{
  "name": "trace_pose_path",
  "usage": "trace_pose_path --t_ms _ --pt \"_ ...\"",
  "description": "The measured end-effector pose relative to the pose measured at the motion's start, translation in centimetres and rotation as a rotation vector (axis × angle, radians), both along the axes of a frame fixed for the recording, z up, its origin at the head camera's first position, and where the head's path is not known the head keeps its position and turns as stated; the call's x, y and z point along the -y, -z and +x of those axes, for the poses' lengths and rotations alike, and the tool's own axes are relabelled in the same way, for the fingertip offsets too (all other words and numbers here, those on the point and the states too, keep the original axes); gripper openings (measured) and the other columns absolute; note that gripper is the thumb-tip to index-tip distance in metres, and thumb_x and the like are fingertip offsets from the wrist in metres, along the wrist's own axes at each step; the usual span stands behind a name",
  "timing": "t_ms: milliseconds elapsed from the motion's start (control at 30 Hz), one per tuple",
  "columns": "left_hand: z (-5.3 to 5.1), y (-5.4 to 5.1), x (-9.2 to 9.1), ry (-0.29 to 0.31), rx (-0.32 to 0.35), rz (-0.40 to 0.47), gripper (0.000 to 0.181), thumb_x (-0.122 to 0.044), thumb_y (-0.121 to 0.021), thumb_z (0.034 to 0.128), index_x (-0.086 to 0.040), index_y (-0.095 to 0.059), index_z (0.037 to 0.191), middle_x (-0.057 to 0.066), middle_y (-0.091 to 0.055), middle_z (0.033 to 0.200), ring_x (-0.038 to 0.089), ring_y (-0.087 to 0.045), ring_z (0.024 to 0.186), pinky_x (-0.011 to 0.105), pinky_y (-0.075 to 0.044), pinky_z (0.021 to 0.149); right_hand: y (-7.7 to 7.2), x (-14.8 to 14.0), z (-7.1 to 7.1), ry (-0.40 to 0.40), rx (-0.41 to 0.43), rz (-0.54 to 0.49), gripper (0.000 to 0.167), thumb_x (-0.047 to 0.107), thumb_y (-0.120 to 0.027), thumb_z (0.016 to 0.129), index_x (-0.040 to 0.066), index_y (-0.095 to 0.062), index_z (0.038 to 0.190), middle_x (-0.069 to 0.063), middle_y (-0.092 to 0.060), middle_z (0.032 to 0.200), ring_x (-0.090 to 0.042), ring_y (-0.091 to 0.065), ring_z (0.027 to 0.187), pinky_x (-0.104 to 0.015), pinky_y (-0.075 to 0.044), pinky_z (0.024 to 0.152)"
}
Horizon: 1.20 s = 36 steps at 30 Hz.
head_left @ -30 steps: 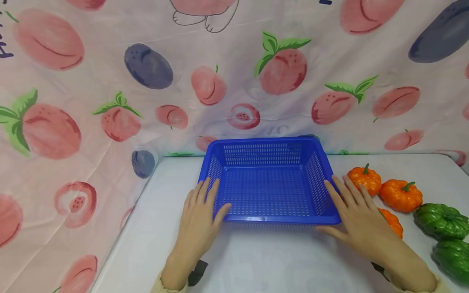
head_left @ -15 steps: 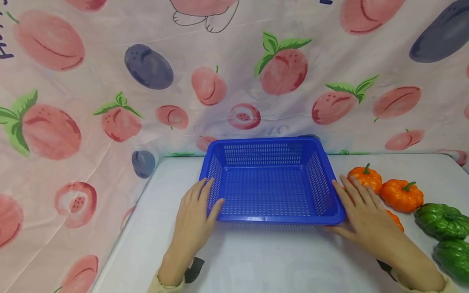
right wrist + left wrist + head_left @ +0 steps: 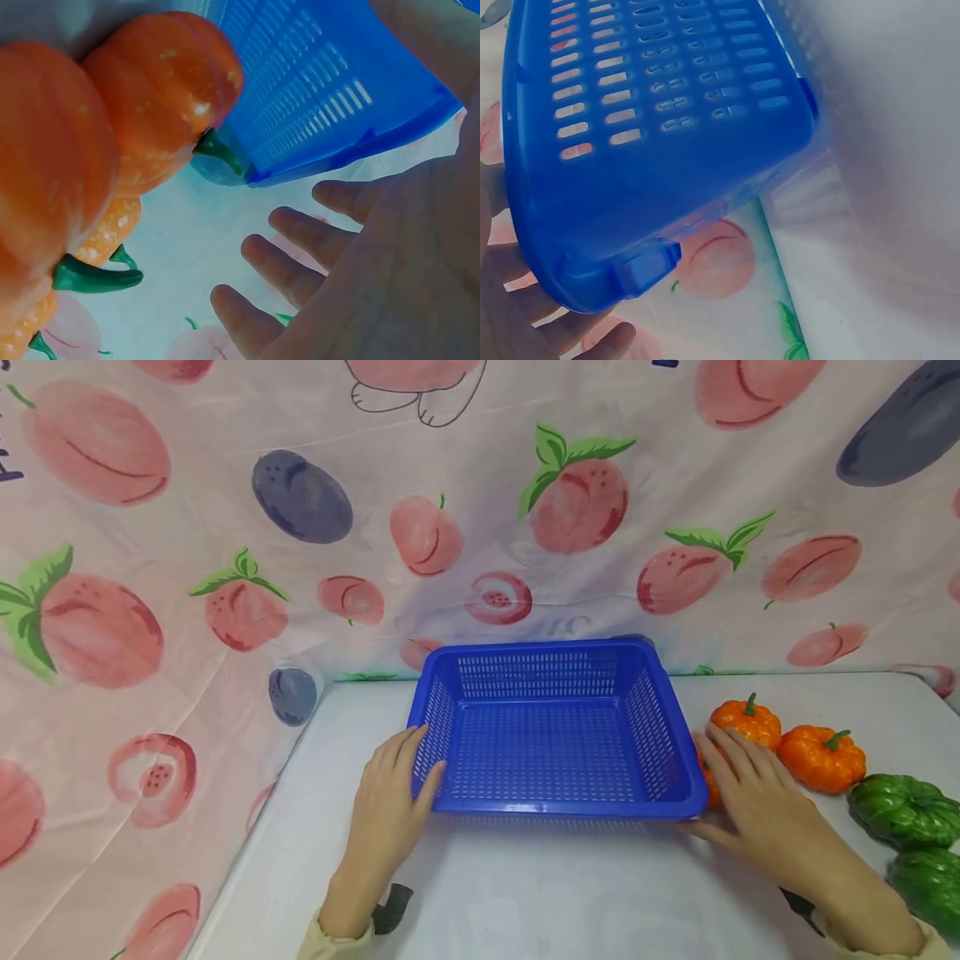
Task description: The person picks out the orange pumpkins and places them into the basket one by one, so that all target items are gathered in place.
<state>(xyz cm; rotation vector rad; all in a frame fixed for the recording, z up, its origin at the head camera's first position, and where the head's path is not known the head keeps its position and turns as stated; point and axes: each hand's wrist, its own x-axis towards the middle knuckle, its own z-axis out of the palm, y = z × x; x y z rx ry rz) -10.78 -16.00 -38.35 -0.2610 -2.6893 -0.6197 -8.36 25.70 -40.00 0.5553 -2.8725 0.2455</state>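
Observation:
A blue plastic basket (image 3: pixel 540 752) with slotted walls stands on the white table, nothing inside it. At its left wall is my left hand (image 3: pixel 386 806), fingers relaxed and nearly straight; in the left wrist view its fingers (image 3: pixel 562 330) lie along the outside of the rim. My right hand (image 3: pixel 765 814) is just outside the right wall, its fingers spread and straight in the right wrist view, holding nothing. Orange pumpkins (image 3: pixel 822 760) sit beyond and beneath that hand, one partly hidden between it and the basket. Whether either hand touches the rim is hard to tell.
Two green pumpkins (image 3: pixel 905 812) sit at the table's right side. A fruit-print cloth (image 3: pixel 495 527) hangs behind and to the left of the white table (image 3: pixel 540 893). The basket stands close to the back cloth.
Both hands have moved outward from the basket's rim, the left one leftward and the right one rightward. An orange pumpkin shows more beside the right wall. The basket stays in place.

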Motion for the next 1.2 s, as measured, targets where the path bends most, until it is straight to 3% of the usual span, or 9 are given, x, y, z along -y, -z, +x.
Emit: trace_pose_path --t_ms 267,633,767,1200 --pt "-0.3 0.3 0.5 0.001 0.002 0.048 0.049 -0.036 -0.058 0.1002 -0.010 -0.052 0.142 0.011 -0.054 0.142 0.031 -0.046 0.135 0.049 -0.035 0.111 0.0 -0.7 0.0 0.014 0.019 -0.006 0.112 0.050 -0.079 0.078 -0.002 -0.018 0.156 -0.030 -0.027 0.154 -0.048 -0.026 0.138 -0.061 -0.006 0.118" --pt "-0.5 0.4 1.0 -0.020 0.014 0.077 0.046 -0.031 -0.060 0.0997 -0.010 -0.054 0.140 0.012 -0.054 0.142 0.031 -0.048 0.134 0.050 -0.038 0.109 0.3 -1.3 -0.3 0.036 0.062 -0.033 0.108 0.047 -0.081 0.078 -0.001 -0.022 0.154 -0.031 -0.029 0.151 -0.053 -0.030 0.132 -0.071 -0.021 0.107" --pt "-0.7 0.4 1.2 -0.028 0.037 0.086 0.046 -0.031 -0.060 0.0997 -0.010 -0.053 0.140 0.012 -0.053 0.143 0.031 -0.047 0.135 0.051 -0.038 0.109 0.4 -1.7 -0.4 0.037 0.069 -0.043 0.106 0.049 -0.079 0.080 0.000 -0.022 0.155 -0.032 -0.030 0.150 -0.055 -0.031 0.130 -0.070 -0.021 0.108" --pt "-1.3 0.3 1.7 -0.033 0.047 0.117 0.044 -0.025 -0.061 0.0984 -0.011 -0.054 0.140 0.012 -0.055 0.142 0.031 -0.049 0.134 0.050 -0.040 0.108 0.6 -2.8 -0.3 0.094 0.159 0.009 0.105 0.055 -0.077 0.079 -0.004 -0.029 0.151 -0.035 -0.034 0.145 -0.057 -0.033 0.127 -0.073 -0.031 0.098"
